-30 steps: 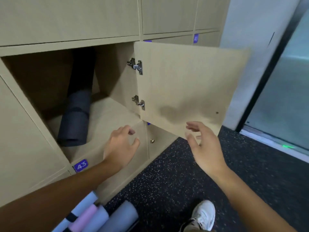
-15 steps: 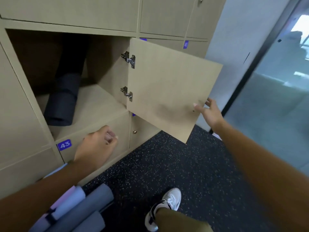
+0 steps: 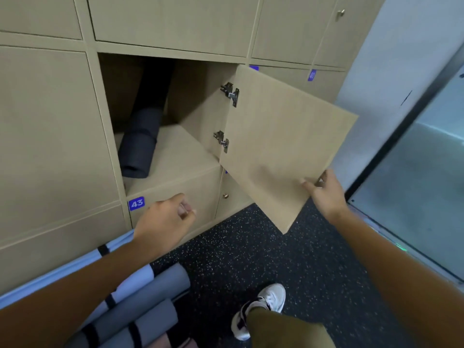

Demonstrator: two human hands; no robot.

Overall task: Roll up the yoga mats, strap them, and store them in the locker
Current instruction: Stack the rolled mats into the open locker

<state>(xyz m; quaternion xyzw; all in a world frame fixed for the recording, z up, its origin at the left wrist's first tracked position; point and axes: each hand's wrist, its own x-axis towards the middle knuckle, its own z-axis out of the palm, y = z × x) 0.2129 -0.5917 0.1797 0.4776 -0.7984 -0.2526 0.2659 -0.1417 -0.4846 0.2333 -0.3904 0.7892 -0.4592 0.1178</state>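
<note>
1. Locker (image 3: 175,156) is standing open; one dark mat (image 3: 140,144) is lying inside at 10 o'clock.
2. Strapped mats (image 3: 140,305) are waiting on the floor at 7 o'clock, not yet stored.
3. Right hand (image 3: 326,194) is pinching the door (image 3: 283,146) edge.
4. Left hand (image 3: 163,222) is curling loosely, holding nothing.

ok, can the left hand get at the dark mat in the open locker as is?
Probably yes. The left hand is empty just below the opening, the door is held wide by the right hand, and nothing blocks the dark mat.
</note>
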